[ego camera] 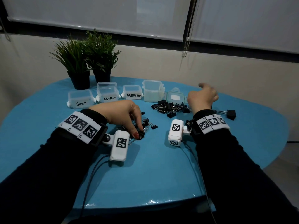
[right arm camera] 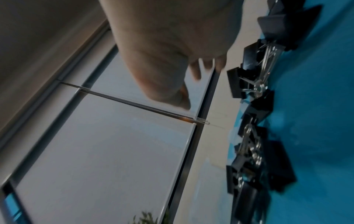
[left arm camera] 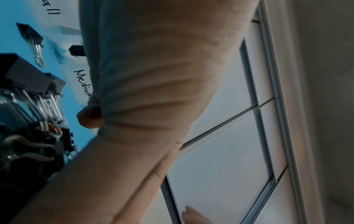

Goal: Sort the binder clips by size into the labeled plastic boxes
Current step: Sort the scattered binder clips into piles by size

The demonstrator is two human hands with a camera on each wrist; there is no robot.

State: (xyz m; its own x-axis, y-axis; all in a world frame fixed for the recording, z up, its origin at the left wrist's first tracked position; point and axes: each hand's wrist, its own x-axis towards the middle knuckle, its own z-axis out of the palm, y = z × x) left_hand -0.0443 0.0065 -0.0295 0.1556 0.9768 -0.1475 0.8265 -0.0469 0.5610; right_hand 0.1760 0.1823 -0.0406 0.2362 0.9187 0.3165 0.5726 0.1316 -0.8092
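Observation:
My left hand (ego camera: 138, 133) reaches down into the near pile of black binder clips (ego camera: 146, 125), and thumb and forefinger pinch one small clip (ego camera: 141, 136). In the left wrist view the palm (left arm camera: 153, 75) fills the frame, with clips (left arm camera: 36, 84) at the left. My right hand (ego camera: 202, 95) hovers blurred above the right end of a second clip pile (ego camera: 169, 107), its fingers (right arm camera: 206, 63) loose and holding nothing. Clear boxes stand in a row behind: Small (ego camera: 80, 98), Medium (ego camera: 108, 94), MEDIUM (ego camera: 131, 92) and a taller unlabelled one (ego camera: 152, 91).
A loose lid (ego camera: 175, 97) lies right of the tall box. One larger clip (ego camera: 230, 114) lies apart at the far right. Two potted plants (ego camera: 90, 62) stand behind the boxes on the round blue table (ego camera: 153, 167). Camera cables trail toward me.

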